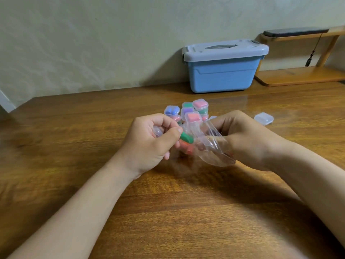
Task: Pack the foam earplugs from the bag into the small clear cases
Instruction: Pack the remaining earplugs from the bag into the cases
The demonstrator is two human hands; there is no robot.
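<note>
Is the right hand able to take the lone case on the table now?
Probably not at once: the right hand grips the bag, so it is busy. The lone case lies close beside it, with nothing between.

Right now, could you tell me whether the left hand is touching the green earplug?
Touching. The head view shows the left hand pinching the green earplug by its end at the mouth of the bag.

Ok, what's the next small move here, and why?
Probably draw the green foam earplug clear of the clear plastic bag: the left hand pinches it at the bag's mouth and cradles a small clear case, while the right hand grips the bag.
</note>
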